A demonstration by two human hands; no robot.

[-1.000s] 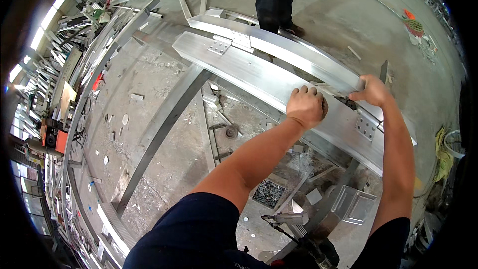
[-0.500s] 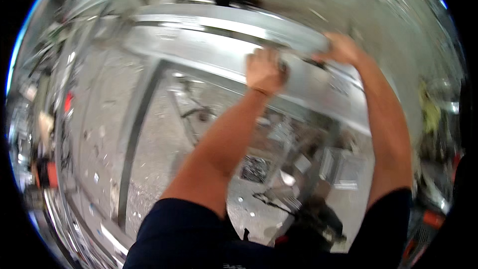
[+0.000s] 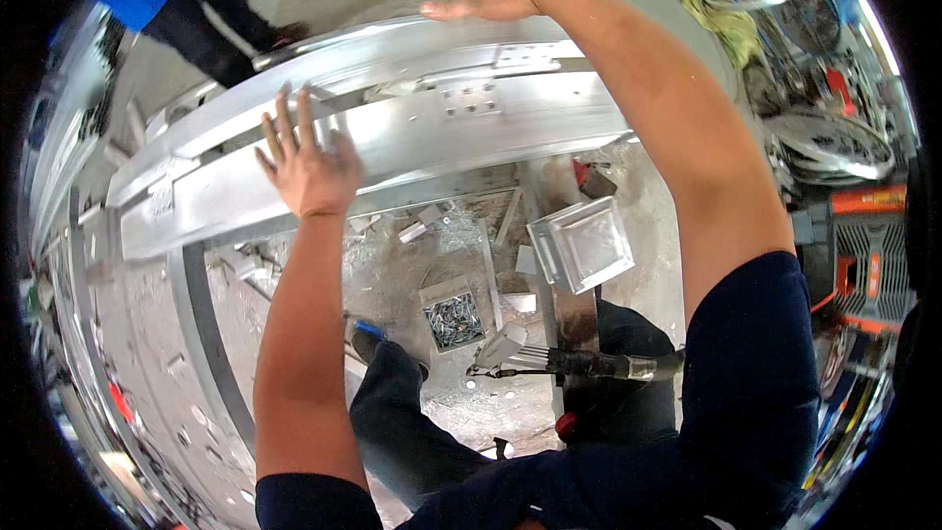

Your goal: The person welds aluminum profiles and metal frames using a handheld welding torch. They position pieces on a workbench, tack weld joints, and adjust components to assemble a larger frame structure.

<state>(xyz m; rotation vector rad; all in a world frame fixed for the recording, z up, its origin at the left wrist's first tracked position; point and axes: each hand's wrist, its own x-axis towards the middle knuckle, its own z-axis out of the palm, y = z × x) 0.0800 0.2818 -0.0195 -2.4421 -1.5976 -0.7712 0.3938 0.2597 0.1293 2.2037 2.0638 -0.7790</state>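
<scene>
Both hands lie flat and ungripped, left hand point(image 3: 306, 162) and right hand point(image 3: 488, 2), on a long aluminium beam point(image 3: 392, 128), likely rigid, slick and best held along its edges.

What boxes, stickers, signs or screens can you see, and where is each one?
Small open box: on the floor below the long metal beam, squarish, pale rim, full of grey screws.
Orange and black case: at the right edge, boxy, ribbed black front.
Pale square tag: on the beam's left end, too blurred to tell more.
No signs or screens show.
</scene>
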